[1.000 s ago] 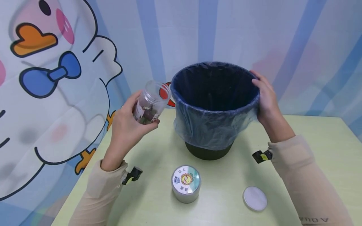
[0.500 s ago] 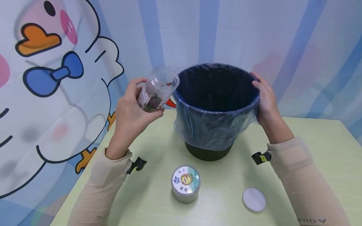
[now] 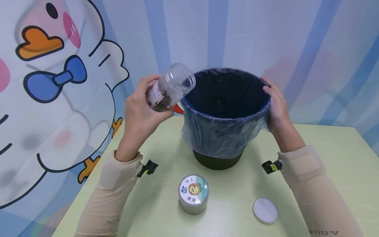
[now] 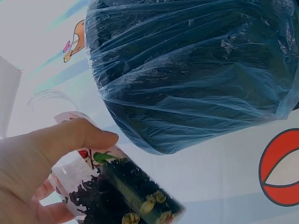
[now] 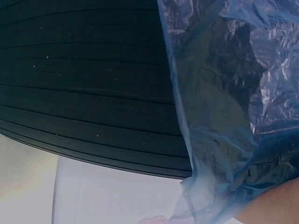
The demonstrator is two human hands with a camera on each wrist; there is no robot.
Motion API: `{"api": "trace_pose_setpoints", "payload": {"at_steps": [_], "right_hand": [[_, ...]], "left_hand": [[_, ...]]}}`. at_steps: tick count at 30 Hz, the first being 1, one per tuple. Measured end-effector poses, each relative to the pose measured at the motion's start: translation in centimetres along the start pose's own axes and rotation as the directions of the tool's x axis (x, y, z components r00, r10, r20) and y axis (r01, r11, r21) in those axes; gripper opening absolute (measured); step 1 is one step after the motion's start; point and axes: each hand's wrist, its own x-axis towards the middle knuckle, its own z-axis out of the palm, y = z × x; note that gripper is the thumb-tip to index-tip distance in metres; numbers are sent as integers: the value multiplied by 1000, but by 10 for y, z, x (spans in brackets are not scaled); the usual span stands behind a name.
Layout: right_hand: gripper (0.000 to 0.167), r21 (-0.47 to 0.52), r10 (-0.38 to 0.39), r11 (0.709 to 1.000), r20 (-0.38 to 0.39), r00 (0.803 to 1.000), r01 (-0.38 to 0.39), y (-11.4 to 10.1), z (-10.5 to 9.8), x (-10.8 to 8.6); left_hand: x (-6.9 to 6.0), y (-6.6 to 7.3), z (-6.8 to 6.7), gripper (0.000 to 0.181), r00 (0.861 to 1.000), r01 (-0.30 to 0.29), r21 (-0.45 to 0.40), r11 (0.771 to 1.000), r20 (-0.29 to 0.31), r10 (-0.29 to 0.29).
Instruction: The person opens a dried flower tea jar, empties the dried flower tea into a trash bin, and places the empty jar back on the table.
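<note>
My left hand (image 3: 139, 108) grips a clear jar (image 3: 174, 84), tilted with its mouth up and toward the bin's left rim. Inside lie dark dried leaves (image 4: 96, 196) and small yellowish dried flowers, low in the jar in the left wrist view. A dark trash can (image 3: 217, 163) stands on the table, lined with a translucent blue bag (image 3: 219, 140) folded over its rim. My right hand (image 3: 278, 108) holds that rim on the right side. The right wrist view shows the can's ribbed wall (image 5: 84, 88) and the bag, with little of the hand visible.
Near the front of the pale green table (image 3: 328, 148) stands a short round canister (image 3: 193, 194) with a sunflower label on top. To its right lies a flat white lid (image 3: 265, 210). A striped cartoon backdrop (image 3: 189, 33) hangs behind.
The left hand has raised the jar and moved it right, bringing its mouth up to the can's left rim. The right hand stays on the rim.
</note>
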Motion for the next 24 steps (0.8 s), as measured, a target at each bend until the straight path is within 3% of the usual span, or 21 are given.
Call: {"api": "trace_pose_setpoints", "payload": {"at_steps": [16,24], "right_hand": [[48,-70,-33,997,-6,999,32,1,-1,1],[48,-66,-18,998,11,1000,19,0,-1,-1]], "left_hand": [[17,9,5,70,997,-76,40,996,-27,78],[26,11,3,67,998,-53,99,994,-16,55]]}}
